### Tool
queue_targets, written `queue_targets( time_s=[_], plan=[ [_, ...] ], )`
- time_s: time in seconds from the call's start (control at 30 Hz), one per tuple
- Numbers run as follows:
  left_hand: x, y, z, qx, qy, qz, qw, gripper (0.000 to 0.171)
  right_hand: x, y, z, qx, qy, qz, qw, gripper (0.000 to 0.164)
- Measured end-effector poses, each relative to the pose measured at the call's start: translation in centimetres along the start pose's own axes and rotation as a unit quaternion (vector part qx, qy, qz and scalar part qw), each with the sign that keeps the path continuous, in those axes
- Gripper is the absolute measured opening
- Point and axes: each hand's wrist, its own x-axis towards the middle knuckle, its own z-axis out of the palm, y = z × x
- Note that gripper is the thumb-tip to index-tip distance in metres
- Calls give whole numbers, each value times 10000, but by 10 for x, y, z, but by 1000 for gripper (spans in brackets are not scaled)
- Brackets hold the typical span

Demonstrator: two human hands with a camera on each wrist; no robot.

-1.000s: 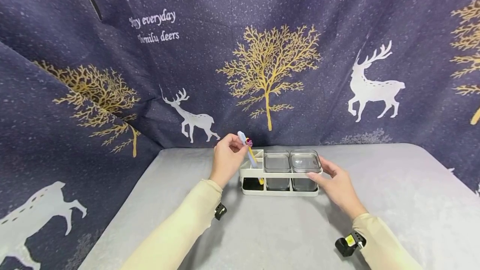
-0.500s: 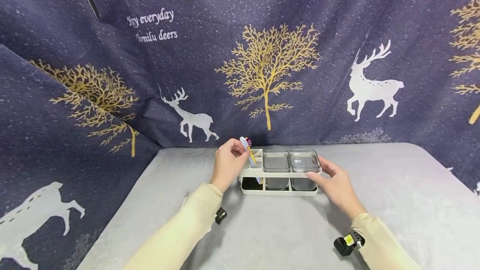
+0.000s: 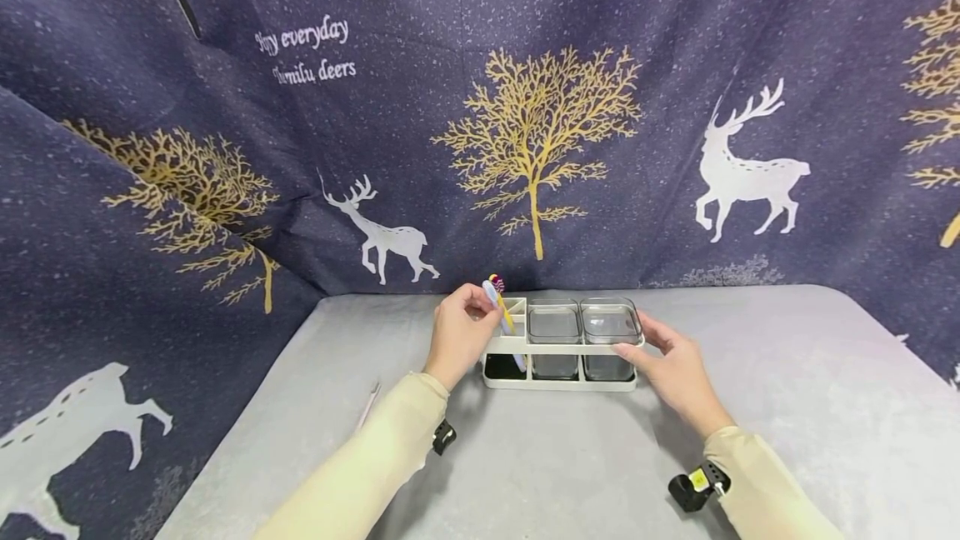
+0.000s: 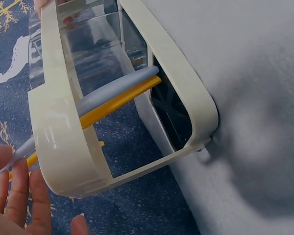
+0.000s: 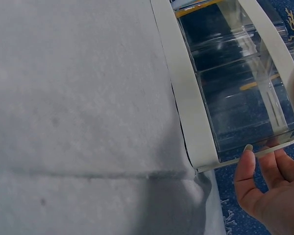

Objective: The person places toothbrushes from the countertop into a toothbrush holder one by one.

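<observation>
A cream two-tier toothbrush holder (image 3: 558, 386) stands on the table, two clear cups (image 3: 553, 323) in its middle and right slots. My left hand (image 3: 459, 332) pinches a light blue toothbrush (image 4: 120, 88) near its top. Its handle passes through the left compartment, tilted, with the lower end at the black base pad (image 4: 169, 110). Close beside it in the same compartment leans a yellow toothbrush (image 4: 122, 105), with red and purple bristles in the head view. My right hand (image 3: 678, 369) holds the holder's right end, thumb in front; some fingers are hidden behind it.
A slim pinkish-white stick, perhaps another toothbrush (image 3: 369, 404), lies on the grey table (image 3: 555, 465) at the left, partly hidden by the left sleeve. A dark blue printed cloth (image 3: 420, 148) hangs directly behind the table.
My left hand has moved slightly down and right, lowering the light blue toothbrush further into the holder. The pinkish-white stick has come out from behind the sleeve. My right hand stays put.
</observation>
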Motion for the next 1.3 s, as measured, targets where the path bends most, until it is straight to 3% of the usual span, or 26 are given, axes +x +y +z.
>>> queue_targets(
  time_s=[0.33, 0.63, 0.83, 1.07, 1.2, 1.3],
  plan=[
    [-2, -4, -2, -92, 5, 71, 9999, 14, 0, 1, 5, 36, -41, -54, 10000, 74],
    [-6, -9, -5, 65, -108, -161, 9998, 13, -1, 2, 8, 87, -92, -8, 9999, 74],
    [-7, -10, -8, 16, -168, -149, 9997, 17, -2, 3, 9, 47, -101, 38, 9999, 76],
    [-8, -11, -22, -27, -202, -74, 9998, 17, 0, 4, 6, -30, -108, 18, 9999, 76],
    [-7, -14, -35, 175, -181, -58, 9997, 10, 1, 5, 3, -50, -95, -26, 9999, 76],
    [-7, -18, -45, 419, -272, -233, 9985, 14, 1, 6, 0, -76, -54, -59, 9999, 75]
  ],
)
